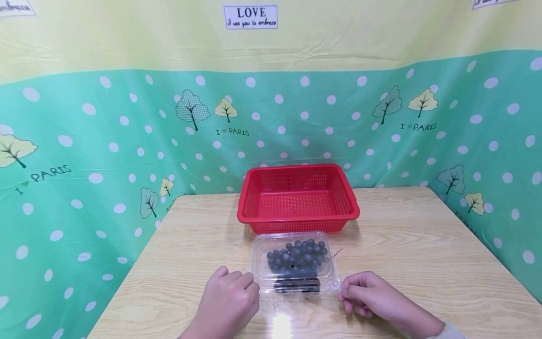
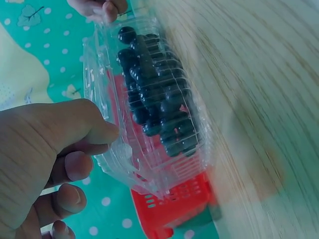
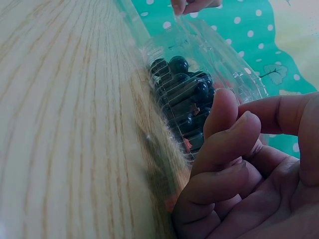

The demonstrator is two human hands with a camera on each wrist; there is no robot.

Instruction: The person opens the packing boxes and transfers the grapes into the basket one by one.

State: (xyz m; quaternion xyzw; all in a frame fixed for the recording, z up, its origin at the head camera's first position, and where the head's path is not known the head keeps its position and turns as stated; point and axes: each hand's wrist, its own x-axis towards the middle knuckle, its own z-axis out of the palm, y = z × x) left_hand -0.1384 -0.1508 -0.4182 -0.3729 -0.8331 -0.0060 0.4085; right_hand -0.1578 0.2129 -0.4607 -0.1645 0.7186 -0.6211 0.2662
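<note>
A clear plastic clamshell box [image 1: 263, 285] stands on the table in front of the red basket, its lid lying over a bunch of dark grapes [image 1: 296, 254]. In the head view my left hand [image 1: 230, 299] is at the box's near left corner. The left wrist view shows that thumb and index finger [image 2: 102, 132] pinching the clear edge, the other fingers curled below. At the near right corner, my right hand [image 1: 378, 296] pinches the rim between thumb and index finger, as the right wrist view also shows. Grapes [image 3: 179, 99] show dark through the ribbed side wall.
Right behind the box sits a red perforated basket [image 1: 298, 219] with nothing in it. The wooden table [image 1: 423, 245] extends to both sides. A green and yellow printed cloth [image 1: 296, 94] hangs behind the table and along its sides.
</note>
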